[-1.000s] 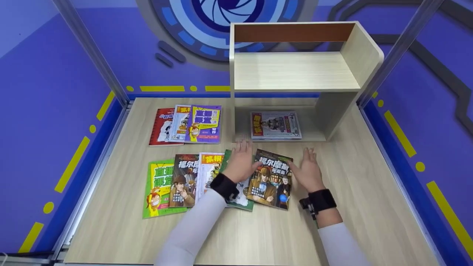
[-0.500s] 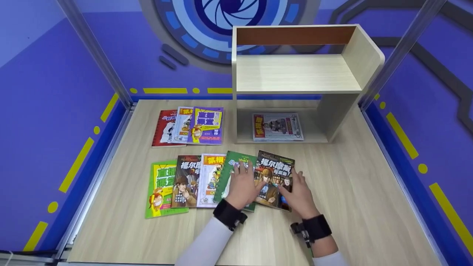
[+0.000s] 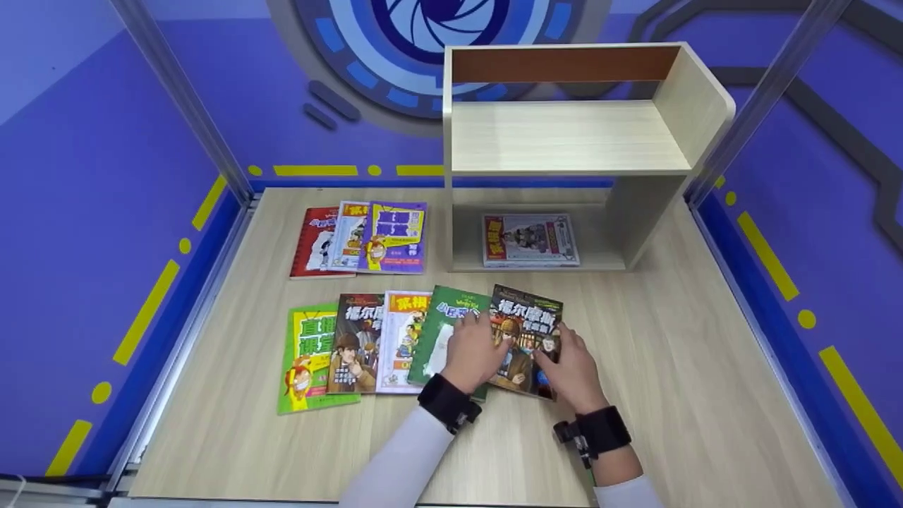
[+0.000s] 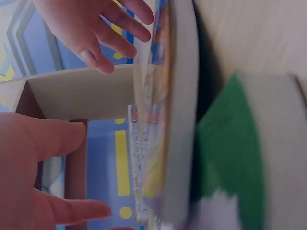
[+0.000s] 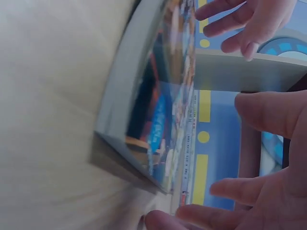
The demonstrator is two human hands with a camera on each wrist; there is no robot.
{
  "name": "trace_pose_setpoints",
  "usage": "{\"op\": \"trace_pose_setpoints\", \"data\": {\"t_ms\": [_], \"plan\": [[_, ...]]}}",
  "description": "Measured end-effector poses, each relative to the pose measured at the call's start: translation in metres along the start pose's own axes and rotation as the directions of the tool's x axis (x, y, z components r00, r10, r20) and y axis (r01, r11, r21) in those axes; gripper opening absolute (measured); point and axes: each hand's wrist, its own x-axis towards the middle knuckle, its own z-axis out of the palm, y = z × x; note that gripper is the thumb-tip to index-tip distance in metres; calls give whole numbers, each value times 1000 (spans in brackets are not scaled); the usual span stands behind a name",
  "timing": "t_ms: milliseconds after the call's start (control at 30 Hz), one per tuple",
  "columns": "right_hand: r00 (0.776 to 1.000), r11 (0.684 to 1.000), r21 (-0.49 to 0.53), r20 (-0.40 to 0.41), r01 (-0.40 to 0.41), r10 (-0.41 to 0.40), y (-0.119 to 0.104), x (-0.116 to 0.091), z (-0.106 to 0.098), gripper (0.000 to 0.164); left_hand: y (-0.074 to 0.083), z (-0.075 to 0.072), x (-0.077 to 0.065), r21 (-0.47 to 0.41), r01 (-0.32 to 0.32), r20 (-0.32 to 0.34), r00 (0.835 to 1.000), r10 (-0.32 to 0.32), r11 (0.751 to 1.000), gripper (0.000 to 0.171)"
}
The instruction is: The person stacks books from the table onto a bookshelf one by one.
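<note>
A dark comic book (image 3: 520, 367) with a detective on its cover lies tilted in the front row, overlapping a green book (image 3: 437, 310). My left hand (image 3: 474, 353) is over the green book, its thumb towards the dark book's left side. At the dark book's right side is my right hand (image 3: 573, 370), thumb over the cover and fingers along the edge. Both wrist views show spread fingers, with the left hand (image 4: 29, 163) and the right hand (image 5: 268, 191) above the cover; neither visibly grips it. Contact at the edges is hard to tell.
Left of the green book lie a white comic (image 3: 402, 346), another dark detective book (image 3: 353, 353) and a bright green book (image 3: 303, 367). Behind them are red (image 3: 310, 247), white and purple (image 3: 395, 240) books. A two-tier shelf (image 3: 571, 137) holds a small stack of comics (image 3: 530, 240) below.
Both hands have come down and back towards the person, closer around the dark book. The right hand has moved in to its right edge. The books look unmoved.
</note>
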Motion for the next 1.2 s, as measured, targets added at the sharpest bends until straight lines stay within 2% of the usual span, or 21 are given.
{"op": "trace_pose_setpoints", "data": {"t_ms": [200,367,500,633,767,833,933,1033,1100,1200], "plan": [[999,1000,2,-34,-4,4,1,2,4,79,5,9,5,17,65,30,997,-66,998,77],[998,1000,-12,-58,1,-2,0,3,8,75,13,13,8,-12,61,35,998,-61,998,79],[996,999,-43,-85,23,-26,0,3,11,73,16,17,10,8,57,23,998,-57,998,67],[994,999,-36,-103,26,-30,1,4,13,72,14,16,14,-15,75,30,997,-74,997,52],[993,1000,-13,-117,16,-18,-1,4,12,71,16,17,18,-33,114,68,991,-111,993,52],[991,1000,-4,-130,14,-14,-3,5,12,70,17,20,20,-38,107,43,993,-106,993,51],[991,1000,29,-134,-5,9,-5,7,11,68,17,25,21,-53,77,-37,996,-79,996,45],[992,997,69,-117,-40,47,-6,9,11,69,15,28,21,-121,55,-91,994,-66,991,38],[992,994,91,-107,-60,69,-6,10,10,70,13,29,20,-197,56,-84,994,-74,979,35],[991,989,121,-91,-90,101,-3,12,9,72,10,29,17,-318,63,-49,995,-82,946,32]]}}
